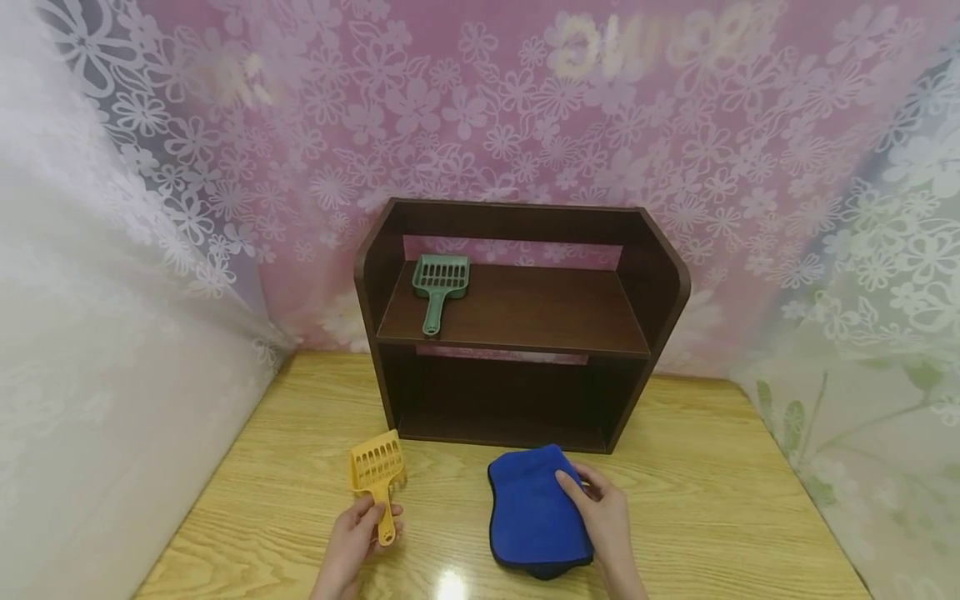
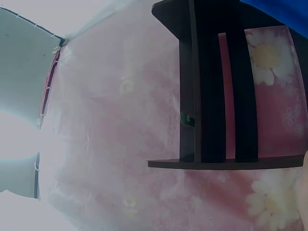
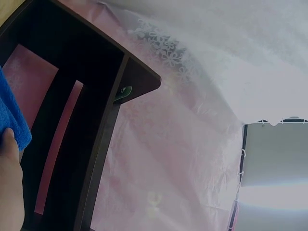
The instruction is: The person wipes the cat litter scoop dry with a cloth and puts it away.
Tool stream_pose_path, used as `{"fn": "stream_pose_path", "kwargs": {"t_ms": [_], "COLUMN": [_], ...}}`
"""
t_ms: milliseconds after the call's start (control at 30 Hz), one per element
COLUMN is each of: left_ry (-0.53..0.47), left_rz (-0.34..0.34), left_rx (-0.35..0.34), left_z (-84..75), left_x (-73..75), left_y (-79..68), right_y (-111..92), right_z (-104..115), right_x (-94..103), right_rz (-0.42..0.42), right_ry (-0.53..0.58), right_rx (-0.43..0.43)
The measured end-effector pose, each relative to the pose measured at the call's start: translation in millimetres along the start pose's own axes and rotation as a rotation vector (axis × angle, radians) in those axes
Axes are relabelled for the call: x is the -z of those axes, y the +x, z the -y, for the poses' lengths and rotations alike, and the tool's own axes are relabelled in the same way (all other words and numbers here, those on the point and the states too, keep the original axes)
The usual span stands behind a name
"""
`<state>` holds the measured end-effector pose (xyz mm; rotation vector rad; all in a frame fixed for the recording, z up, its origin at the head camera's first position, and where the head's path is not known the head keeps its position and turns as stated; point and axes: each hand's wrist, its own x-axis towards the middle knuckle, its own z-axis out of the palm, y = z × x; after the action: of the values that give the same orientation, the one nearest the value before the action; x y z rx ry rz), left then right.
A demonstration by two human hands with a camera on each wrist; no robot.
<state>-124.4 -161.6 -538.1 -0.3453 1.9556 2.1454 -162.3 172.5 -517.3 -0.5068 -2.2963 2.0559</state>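
Observation:
In the head view my left hand (image 1: 360, 533) grips the handle of a yellow litter scoop (image 1: 377, 467), its slotted head pointing toward the shelf. My right hand (image 1: 606, 517) holds the right edge of a folded blue cloth (image 1: 536, 508) with dark trim, thumb on top and fingers at the side. A green litter scoop (image 1: 441, 283) lies on the upper level of a dark brown shelf (image 1: 517, 304), at its left end, handle toward the front. In the right wrist view, the thumb (image 3: 8, 149) lies against the blue cloth (image 3: 12, 118).
The two-level shelf stands at the back of the wooden table (image 1: 697, 500). Behind it hangs a pink floral curtain (image 1: 480, 108). Whitish sheets (image 1: 112, 375) close off the left and right sides.

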Motion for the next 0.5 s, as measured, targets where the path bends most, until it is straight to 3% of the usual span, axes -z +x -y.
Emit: {"fn": "stream_pose_path", "kwargs": {"t_ms": [500], "left_ry": [0.032], "left_rz": [0.083], "left_rx": [0.025], "left_z": [7.4], "left_x": [0.6], "left_y": [-6.3], "right_y": [-0.4], "right_z": [-0.8], "right_x": [-1.3], "right_rz": [0.034], "right_ry": [0.012], "right_rx": [0.072]}}
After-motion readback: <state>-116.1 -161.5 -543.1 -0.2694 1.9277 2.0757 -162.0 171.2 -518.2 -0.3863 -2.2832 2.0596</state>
